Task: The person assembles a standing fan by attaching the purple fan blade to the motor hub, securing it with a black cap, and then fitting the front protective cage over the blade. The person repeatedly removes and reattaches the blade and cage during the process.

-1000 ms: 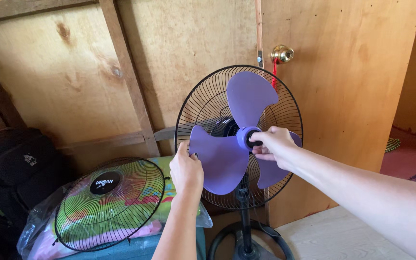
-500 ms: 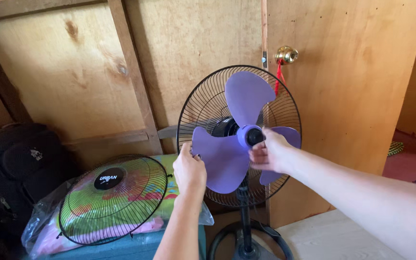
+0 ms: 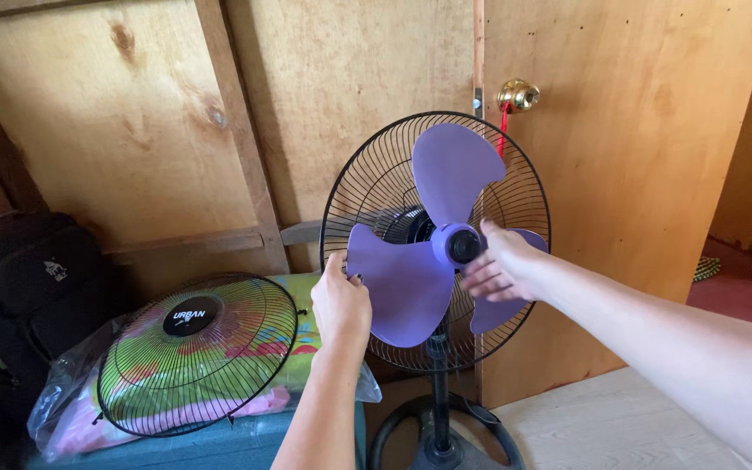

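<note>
A stand fan with its front grille off stands before a plywood wall. Its black rear guard (image 3: pixel 367 187) rings a purple three-blade propeller (image 3: pixel 447 183). My left hand (image 3: pixel 339 305) grips the left blade and the guard's rim beside it. My right hand (image 3: pixel 498 265) is at the dark cap (image 3: pixel 463 245) in the purple hub, thumb up beside it and fingers blurred and spread below. Whether the fingers pinch the cap I cannot tell. The fan's pole and round black base (image 3: pixel 442 435) stand on the floor below.
The removed front grille (image 3: pixel 198 352) leans on a clear bag of colourful cloth (image 3: pixel 71 409) atop a teal box (image 3: pixel 219 448). A black backpack (image 3: pixel 19 296) sits at the left. A plywood door with a brass knob (image 3: pixel 517 94) is behind the fan.
My right hand has loosened from a closed grip on the hub cap and its fingers have dropped and spread. The left hand has stayed on the blade.
</note>
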